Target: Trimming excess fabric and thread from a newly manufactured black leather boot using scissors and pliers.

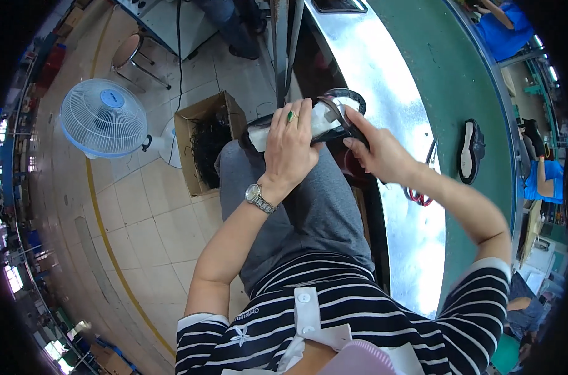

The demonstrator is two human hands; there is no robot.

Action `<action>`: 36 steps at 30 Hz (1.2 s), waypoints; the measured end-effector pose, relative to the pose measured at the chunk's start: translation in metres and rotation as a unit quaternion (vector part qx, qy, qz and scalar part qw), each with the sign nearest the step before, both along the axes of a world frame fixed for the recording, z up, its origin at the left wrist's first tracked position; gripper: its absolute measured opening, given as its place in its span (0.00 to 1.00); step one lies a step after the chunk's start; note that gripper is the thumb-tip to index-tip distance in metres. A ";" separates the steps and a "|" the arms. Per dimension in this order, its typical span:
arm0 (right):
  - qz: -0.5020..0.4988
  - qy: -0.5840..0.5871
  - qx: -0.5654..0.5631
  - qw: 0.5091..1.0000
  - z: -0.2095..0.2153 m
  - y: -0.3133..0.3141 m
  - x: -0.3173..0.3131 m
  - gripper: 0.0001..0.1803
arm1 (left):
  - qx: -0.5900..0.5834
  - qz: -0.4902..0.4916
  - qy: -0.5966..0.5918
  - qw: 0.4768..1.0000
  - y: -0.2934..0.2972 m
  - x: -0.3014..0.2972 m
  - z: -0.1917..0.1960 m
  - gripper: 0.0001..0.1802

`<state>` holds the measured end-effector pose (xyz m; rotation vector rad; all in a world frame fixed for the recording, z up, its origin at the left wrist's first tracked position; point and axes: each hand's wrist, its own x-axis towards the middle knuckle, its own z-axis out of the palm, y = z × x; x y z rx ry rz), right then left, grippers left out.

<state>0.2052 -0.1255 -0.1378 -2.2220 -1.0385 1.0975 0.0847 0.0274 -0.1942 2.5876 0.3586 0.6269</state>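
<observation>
Above my lap lies a black shoe [254, 139], its whitish underside turned up. My left hand [288, 147], with a watch at the wrist and a green ring, is closed over the middle of the shoe and presses on it. My right hand [378, 147] grips a dark-handled tool [354, 128] with a curved metal end. That metal end rests on the white underside near the shoe's far right end. Its exact kind is hard to make out, as my fingers cover part of it.
Right of my knees runs a shiny metal bench [399, 119] bearing red-handled scissors [419, 197]. Beyond it, a green conveyor belt [415, 37] carries another shoe [470, 152]. A cardboard box [183, 150] of black scraps and a fan [103, 119] stand left. Co-workers sit at far right.
</observation>
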 end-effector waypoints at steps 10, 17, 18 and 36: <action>0.150 -0.328 -0.045 0.932 0.023 -0.005 0.011 0.34 | 0.128 -0.029 -0.049 0.990 0.001 -0.007 -0.021 0.42; -0.031 -0.233 0.067 0.970 0.011 0.018 0.018 0.33 | 0.218 -0.020 -0.062 0.974 -0.003 -0.002 -0.030 0.38; -0.008 -0.211 0.054 0.976 0.004 0.024 0.006 0.32 | 0.219 -0.019 -0.062 0.973 -0.002 -0.003 -0.031 0.38; -0.044 -0.247 0.087 0.964 -0.004 0.019 0.015 0.29 | 0.195 -0.007 -0.039 0.980 -0.006 -0.003 -0.030 0.28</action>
